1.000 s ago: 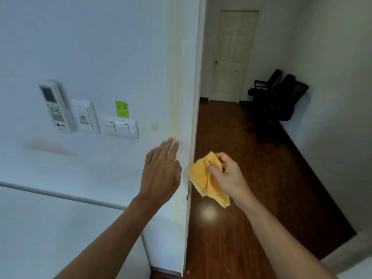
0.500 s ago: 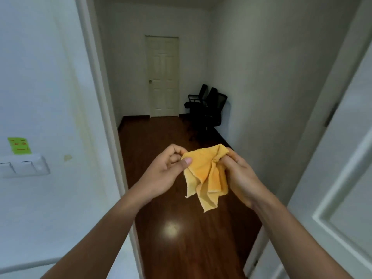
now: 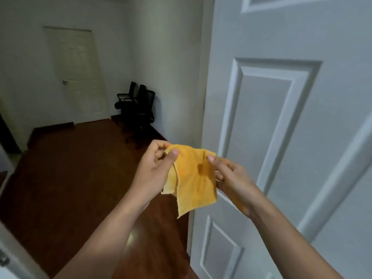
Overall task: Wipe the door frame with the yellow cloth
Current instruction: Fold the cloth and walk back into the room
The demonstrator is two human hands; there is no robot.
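Observation:
A yellow cloth (image 3: 191,178) hangs in the air in front of me, held by its top edge. My left hand (image 3: 153,170) pinches its upper left corner and my right hand (image 3: 231,178) pinches its upper right side. The cloth droops in folds below my fingers. Just right of my hands stands the open white panelled door (image 3: 281,117), and the white door frame (image 3: 202,77) runs up along its left edge, behind the cloth. The cloth touches neither door nor frame.
A hallway with a dark wooden floor (image 3: 70,178) stretches ahead. Black office chairs (image 3: 138,105) stand against the far right wall. A closed cream door (image 3: 78,77) is at the far end. A white edge (image 3: 12,256) shows at the bottom left.
My view has swung right, from the wall with the switches to the open door. My left hand left the wall and took the cloth's corner; both hands now spread it wider.

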